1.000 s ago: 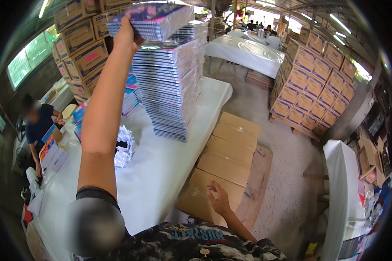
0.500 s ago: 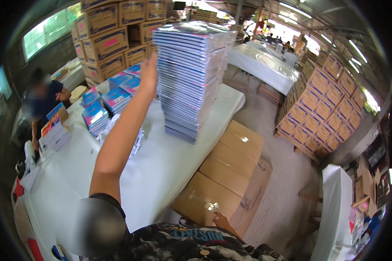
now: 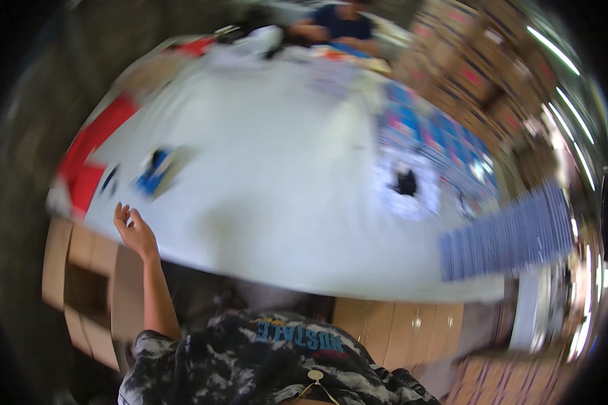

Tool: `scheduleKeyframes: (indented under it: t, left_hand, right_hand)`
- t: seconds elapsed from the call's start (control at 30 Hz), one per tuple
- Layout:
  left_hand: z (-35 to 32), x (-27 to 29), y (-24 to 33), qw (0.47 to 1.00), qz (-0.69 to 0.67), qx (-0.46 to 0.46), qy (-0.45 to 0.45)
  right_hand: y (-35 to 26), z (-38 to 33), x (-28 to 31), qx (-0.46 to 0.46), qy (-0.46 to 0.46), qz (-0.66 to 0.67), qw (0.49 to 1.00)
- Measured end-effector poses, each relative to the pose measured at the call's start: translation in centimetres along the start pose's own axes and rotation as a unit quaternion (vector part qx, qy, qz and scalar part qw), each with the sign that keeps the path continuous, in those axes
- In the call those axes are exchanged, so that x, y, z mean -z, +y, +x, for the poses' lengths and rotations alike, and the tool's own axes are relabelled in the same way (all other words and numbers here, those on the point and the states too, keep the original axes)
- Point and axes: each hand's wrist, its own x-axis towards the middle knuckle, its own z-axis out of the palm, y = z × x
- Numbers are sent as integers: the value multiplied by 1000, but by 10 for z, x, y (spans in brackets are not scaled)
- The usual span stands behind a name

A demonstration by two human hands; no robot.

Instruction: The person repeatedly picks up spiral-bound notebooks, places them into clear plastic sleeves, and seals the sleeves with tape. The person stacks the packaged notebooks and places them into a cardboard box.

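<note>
My left hand [image 3: 135, 231] hovers near the left front edge of the white-covered table [image 3: 270, 155]. Its fingers are slightly bent and apart, with nothing in them. Closest to it on the table are a small blue object [image 3: 155, 173], blurred by motion, and a thin dark item [image 3: 111, 177]. My right hand is out of the picture. Far off to the right, the tall stack of spiral notebooks [image 3: 510, 233] stands on the table, touched by neither hand.
Red material [image 3: 101, 148] lies at the left end. An open carton [image 3: 88, 290] sits below that edge; closed cartons [image 3: 402, 327] are below the right front. Blue-covered books [image 3: 439, 138] and crumpled plastic [image 3: 405, 185] lie right. A person [image 3: 341, 27] is across the table.
The view has swung left along the table. My left hand has left the side of the notebook stack and is now at the table's left end. My right hand has gone out of view.
</note>
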Motion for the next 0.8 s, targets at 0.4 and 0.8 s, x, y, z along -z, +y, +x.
scheduleKeyframes:
  t: [0.4,0.8]
  left_hand:
    - [-36,279,-231,805,544,184,-150]
    - [40,294,-295,816,478,185,-266]
  right_hand:
    - [-416,-170,-215,463,-397,-214,763]
    - [-474,-204,-208,716,112,-394,566]
